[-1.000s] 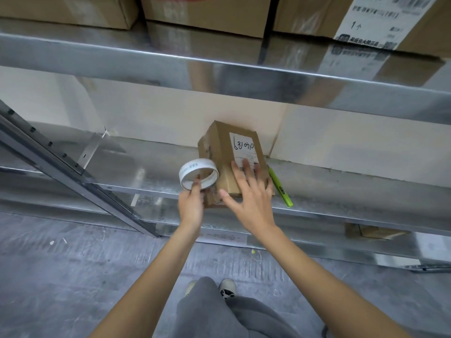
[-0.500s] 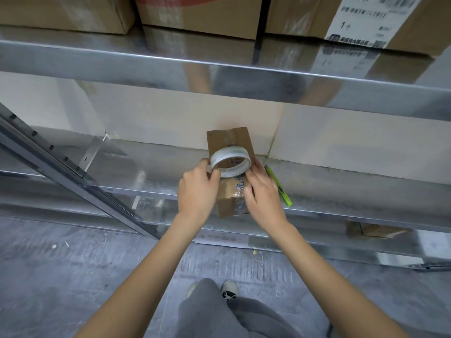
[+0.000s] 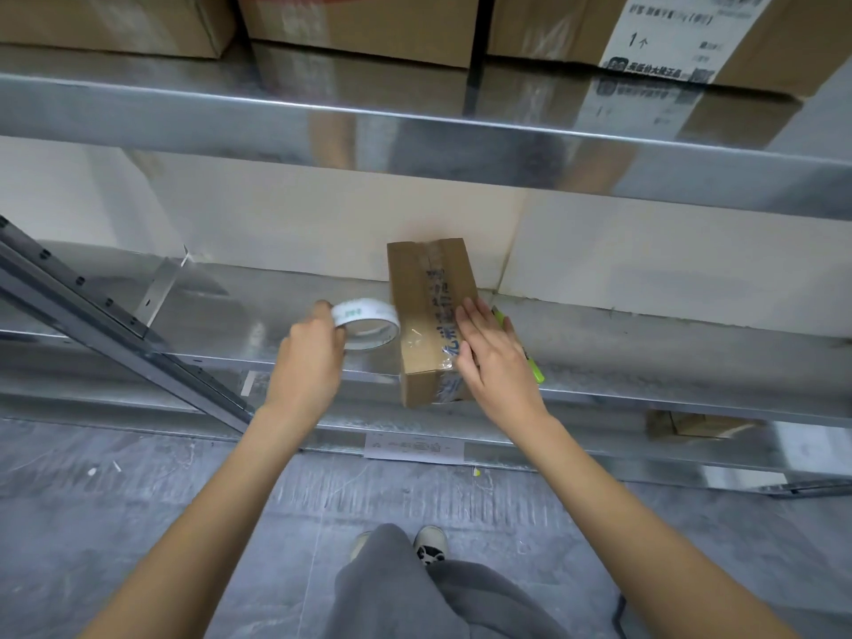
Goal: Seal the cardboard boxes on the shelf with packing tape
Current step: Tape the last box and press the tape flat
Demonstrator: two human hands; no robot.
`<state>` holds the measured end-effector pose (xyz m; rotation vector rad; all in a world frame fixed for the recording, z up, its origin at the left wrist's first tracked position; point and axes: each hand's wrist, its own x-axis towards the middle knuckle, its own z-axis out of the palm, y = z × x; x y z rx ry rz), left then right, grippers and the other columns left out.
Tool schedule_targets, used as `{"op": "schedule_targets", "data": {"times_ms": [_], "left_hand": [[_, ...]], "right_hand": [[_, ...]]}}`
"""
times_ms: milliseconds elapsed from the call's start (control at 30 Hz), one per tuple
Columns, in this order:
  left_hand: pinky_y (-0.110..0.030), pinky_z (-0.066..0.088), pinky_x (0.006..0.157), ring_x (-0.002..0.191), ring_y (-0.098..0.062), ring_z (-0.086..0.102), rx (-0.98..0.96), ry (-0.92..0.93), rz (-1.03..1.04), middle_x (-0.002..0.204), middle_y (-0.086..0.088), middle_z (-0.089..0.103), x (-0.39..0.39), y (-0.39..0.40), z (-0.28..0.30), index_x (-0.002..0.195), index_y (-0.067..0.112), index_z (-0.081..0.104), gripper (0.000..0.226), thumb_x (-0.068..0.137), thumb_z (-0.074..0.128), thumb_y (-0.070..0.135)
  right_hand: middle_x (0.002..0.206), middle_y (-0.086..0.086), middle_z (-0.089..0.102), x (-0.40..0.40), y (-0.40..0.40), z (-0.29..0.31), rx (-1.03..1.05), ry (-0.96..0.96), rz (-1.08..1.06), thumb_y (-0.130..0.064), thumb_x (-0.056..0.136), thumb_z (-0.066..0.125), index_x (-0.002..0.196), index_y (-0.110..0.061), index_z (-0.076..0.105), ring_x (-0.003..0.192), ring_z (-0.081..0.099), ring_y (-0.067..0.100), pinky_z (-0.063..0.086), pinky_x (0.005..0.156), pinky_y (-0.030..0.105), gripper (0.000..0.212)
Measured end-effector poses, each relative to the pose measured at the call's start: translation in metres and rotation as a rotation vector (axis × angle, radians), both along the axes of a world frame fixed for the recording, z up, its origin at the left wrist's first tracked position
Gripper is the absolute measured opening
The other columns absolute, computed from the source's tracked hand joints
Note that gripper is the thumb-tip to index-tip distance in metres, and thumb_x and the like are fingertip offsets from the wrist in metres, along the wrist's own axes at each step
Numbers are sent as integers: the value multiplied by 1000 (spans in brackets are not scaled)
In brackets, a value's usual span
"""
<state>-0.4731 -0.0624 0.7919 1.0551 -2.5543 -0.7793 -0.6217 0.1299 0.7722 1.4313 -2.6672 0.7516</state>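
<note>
A small cardboard box (image 3: 417, 292) lies on the metal shelf (image 3: 645, 343), its near end jutting over the shelf's front edge. Clear tape with blue print runs along its top seam and down the front face. My right hand (image 3: 491, 357) rests flat with fingers spread on the box's right side and the tape. My left hand (image 3: 309, 357) grips a white roll of packing tape (image 3: 366, 322) just left of the box, close to its side.
A green marker (image 3: 535, 368) lies on the shelf behind my right hand. Larger cardboard boxes (image 3: 359, 25) stand on the upper shelf (image 3: 184, 113). A diagonal metal brace (image 3: 115, 325) crosses at left. Another small box (image 3: 691, 424) sits on a lower level at right.
The tape roll has moved from above the box to its left side. The box now shows its taped seam on top, and my right hand has flattened onto it.
</note>
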Motion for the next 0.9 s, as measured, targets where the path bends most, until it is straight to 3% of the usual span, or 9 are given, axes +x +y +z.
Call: {"op": "schedule_targets", "data": {"times_ms": [133, 267, 333, 400, 467, 567, 700, 767, 900], "left_hand": [[-44, 55, 63, 73, -35, 65, 219, -8, 44, 89, -16, 59, 7, 5, -21, 98, 6, 42, 6, 100, 38, 10], [-29, 59, 73, 90, -32, 69, 922, 382, 264, 120, -9, 57, -6, 31, -30, 129, 7, 48, 27, 104, 42, 17], [-35, 56, 85, 101, -29, 67, 1231, 484, 304, 120, -12, 65, -10, 41, -33, 130, 10, 52, 31, 101, 51, 19], [-47, 49, 95, 110, -28, 64, 1387, 540, 274, 122, -11, 67, -13, 48, -37, 129, 15, 55, 32, 98, 57, 21], [-52, 48, 97, 116, -26, 62, 1397, 573, 249, 124, -6, 67, -16, 55, -36, 130, 23, 54, 34, 96, 59, 29], [-42, 48, 83, 105, -20, 65, 1331, 578, 305, 114, 5, 71, -18, 64, -31, 117, 32, 58, 22, 96, 55, 40], [-38, 49, 85, 104, -18, 65, 1144, 585, 342, 111, 3, 71, -20, 68, -33, 102, 31, 62, 10, 97, 55, 37], [-42, 48, 92, 97, -16, 63, 936, 537, 311, 94, 9, 68, -23, 61, -28, 91, 30, 63, 13, 97, 54, 36], [-37, 49, 72, 83, -22, 59, 471, 408, 106, 77, 7, 60, -27, 41, -9, 95, 27, 58, 13, 94, 45, 30]], "right_hand": [[150, 6, 42, 1, 1, -2, -9, -6, -15, -30, 96, 26, 141, -7, 47, 144, 29, 19, 22, 118, 51, 55], [158, 1, 28, 5, 1, 15, 181, 52, -75, -59, 95, 15, 148, -15, 36, 149, 10, 19, -4, 118, 59, 72], [161, 4, 18, 15, -5, 27, 355, 99, -133, -80, 82, 7, 151, -14, 27, 150, -2, 24, -14, 113, 59, 98], [162, 10, 9, 31, -17, 29, 439, 65, -189, -91, 68, 7, 153, -10, 16, 149, -6, 31, -6, 111, 66, 118], [160, 17, 10, 46, -28, 23, 449, 47, -220, -93, 64, 15, 154, -11, 15, 147, 3, 40, 7, 107, 72, 121], [152, 22, 32, 47, -31, 13, 357, 94, -243, -76, 70, 44, 148, -18, 35, 139, 26, 47, 34, 96, 67, 97], [154, 8, 32, 32, -18, 13, 234, 66, -269, -72, 70, 45, 147, -28, 36, 140, 25, 37, 35, 97, 56, 89], [154, 5, 32, 26, -10, 16, 194, 40, -272, -71, 69, 40, 148, -30, 34, 139, 24, 33, 34, 98, 53, 89], [154, 0, 31, 16, 1, 20, 169, -7, -244, -71, 69, 38, 148, -33, 31, 139, 24, 28, 36, 97, 51, 88]]}}
